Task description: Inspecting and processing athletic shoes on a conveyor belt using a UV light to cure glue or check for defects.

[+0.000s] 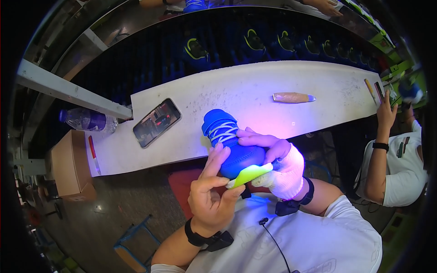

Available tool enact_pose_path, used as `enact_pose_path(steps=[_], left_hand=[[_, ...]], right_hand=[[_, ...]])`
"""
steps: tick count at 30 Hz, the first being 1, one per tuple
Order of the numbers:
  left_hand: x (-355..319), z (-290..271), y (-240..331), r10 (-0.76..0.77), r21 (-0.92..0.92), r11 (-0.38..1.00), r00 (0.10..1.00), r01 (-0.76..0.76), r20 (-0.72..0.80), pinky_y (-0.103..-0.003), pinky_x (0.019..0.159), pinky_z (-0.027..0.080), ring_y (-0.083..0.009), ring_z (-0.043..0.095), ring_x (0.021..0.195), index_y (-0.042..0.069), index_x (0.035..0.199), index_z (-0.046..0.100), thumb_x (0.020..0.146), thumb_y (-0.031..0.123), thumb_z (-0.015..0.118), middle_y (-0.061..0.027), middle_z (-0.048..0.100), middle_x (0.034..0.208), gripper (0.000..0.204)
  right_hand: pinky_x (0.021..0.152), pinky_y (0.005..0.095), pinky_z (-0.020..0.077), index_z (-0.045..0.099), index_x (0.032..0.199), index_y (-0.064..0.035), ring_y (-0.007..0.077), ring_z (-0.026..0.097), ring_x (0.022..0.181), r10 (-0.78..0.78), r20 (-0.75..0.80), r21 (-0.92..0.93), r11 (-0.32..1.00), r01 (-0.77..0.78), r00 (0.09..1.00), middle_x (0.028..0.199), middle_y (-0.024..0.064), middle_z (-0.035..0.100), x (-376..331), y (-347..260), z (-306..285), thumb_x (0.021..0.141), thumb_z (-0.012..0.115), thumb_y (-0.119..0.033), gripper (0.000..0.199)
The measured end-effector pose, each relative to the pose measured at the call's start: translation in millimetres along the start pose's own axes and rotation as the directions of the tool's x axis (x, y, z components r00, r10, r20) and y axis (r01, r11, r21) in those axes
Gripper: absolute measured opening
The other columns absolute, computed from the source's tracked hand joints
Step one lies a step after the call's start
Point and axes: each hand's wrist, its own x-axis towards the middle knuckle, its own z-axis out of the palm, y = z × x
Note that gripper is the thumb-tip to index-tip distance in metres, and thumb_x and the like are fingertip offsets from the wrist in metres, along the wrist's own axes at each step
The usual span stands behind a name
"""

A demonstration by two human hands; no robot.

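Observation:
A blue lace-up shoe (245, 157) with pale laces is held over the near edge of the white bench, its toe towards me. A bright yellow-green sole piece (251, 173) lies along the toe end; how much of it is attached I cannot tell. My left hand (210, 193) is closed, thumb and forefinger pinching the left end of the sole piece, other fingers against the shoe's side. My right hand (283, 164), in a white glove with bare fingertips, is wrapped round the shoe's right side, fingers near the laces. Purple-blue light falls on it.
On the white bench (200, 98) lie a phone (157, 123), a tape-wrapped blade (293, 97) and a red-handled knife (94, 154). A water bottle (88, 120) and cardboard box (72, 166) stand left. Beyond runs a dark line of shoes (195, 48). A co-worker (396, 159) sits right.

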Motion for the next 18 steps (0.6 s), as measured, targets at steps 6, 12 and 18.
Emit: enact_pose_path(steps=[6, 12, 18], left_hand=[[22, -8, 19, 0.0, -0.08, 0.997, 1.0, 0.0, 0.0, -0.058, 0.126, 0.03, -0.0455, 0.052, 0.146, 0.001, 0.118, 0.055, 0.097, 0.019, 0.083, -0.0334, 0.061, 0.146, 0.039], [57, -29, 36, -0.065, 0.44, 0.895, 0.953, -0.076, 0.297, -0.045, 0.104, 0.043, -0.0363, 0.058, 0.119, 0.002, 0.136, 0.065, 0.104, 0.029, 0.069, -0.0178, 0.064, 0.133, 0.041], [58, -28, 36, 0.015, 0.236, 0.971, 0.994, -0.041, 0.109, -0.053, 0.119, 0.037, -0.0396, 0.055, 0.136, 0.003, 0.128, 0.062, 0.111, 0.018, 0.052, -0.0217, 0.07, 0.133, 0.024]], right_hand=[[0.111, 0.0549, 0.0511, 0.057, 0.096, -0.0087, 0.0449, 0.068, 0.128, -0.02, 0.116, -0.236, 0.971, 0.047, 0.993, 0.138, 0.0284, 0.067, 15, -15, -10, 0.078, 0.096, -0.007, 0.044], [0.091, 0.044, 0.0624, 0.059, 0.082, -0.0072, 0.0353, 0.077, 0.111, 0.032, 0.171, -0.45, 0.892, 0.05, 0.985, 0.123, 0.0215, 0.075, 35, -23, -8, 0.069, 0.102, -0.02, 0.047], [0.09, 0.0451, 0.0616, 0.065, 0.093, -0.0073, 0.0382, 0.074, 0.112, -0.084, 0.012, -0.537, 0.84, 0.077, 0.996, 0.131, 0.0189, 0.07, 22, 19, 16, 0.068, 0.098, -0.021, 0.044]])
